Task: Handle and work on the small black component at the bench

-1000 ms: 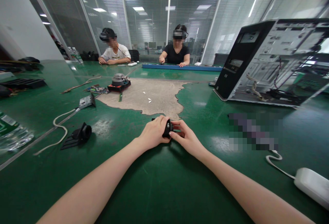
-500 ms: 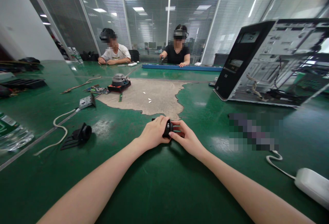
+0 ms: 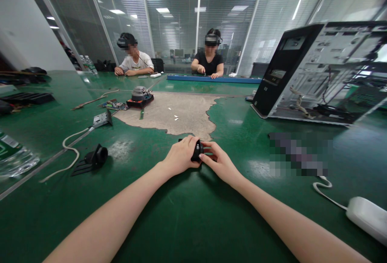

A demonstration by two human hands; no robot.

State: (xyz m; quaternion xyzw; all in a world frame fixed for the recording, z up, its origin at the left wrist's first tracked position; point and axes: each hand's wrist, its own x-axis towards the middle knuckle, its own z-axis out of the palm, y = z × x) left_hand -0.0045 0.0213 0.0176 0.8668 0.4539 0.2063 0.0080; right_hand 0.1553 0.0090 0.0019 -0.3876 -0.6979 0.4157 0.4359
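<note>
My left hand (image 3: 182, 153) is wrapped over a small black part with a round end (image 3: 197, 150), low over the green table. From the right, the thumb and fingers of my right hand (image 3: 218, 160) grip the part's round end. Most of the part is hidden under my left palm, so its exact kind does not show. A black plastic bracket with a round end and prongs (image 3: 96, 159) lies on the table to the left of my hands.
An opened computer case (image 3: 290, 75) stands at right, with a power strip (image 3: 365, 216) nearer me. A heatsink fan assembly (image 3: 140, 97), metal bracket (image 3: 102, 119) and water bottle (image 3: 15, 156) are at left. Two people sit across the table (image 3: 187, 214) behind a blue bar (image 3: 214, 79).
My hands and the black part show almost no movement. Across the table, the right-hand person's hand with a tool has moved down and inward to the blue bar.
</note>
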